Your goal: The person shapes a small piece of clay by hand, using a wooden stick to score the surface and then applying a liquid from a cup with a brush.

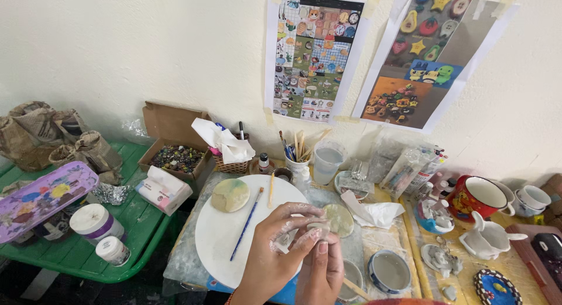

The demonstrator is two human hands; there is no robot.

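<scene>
My left hand (275,249) and my right hand (321,264) are together over the near edge of a round white board (225,235), both smeared with pale clay. Between their fingertips they pinch a small lump of pale clay (319,227). A flat round clay disc (339,219) lies just right of the fingers. Another flattened clay disc (230,195) rests on the far left of the board. A blue-handled paintbrush (246,224) lies across the board, left of my left hand.
A cup of brushes (297,156), a plastic water cup (326,161), crumpled tissue (374,211), small dishes (389,271) and a red mug (477,198) crowd the table. Left stands a green table (140,223) with paint jars (96,223), a purple palette (44,196) and a bead box (177,158).
</scene>
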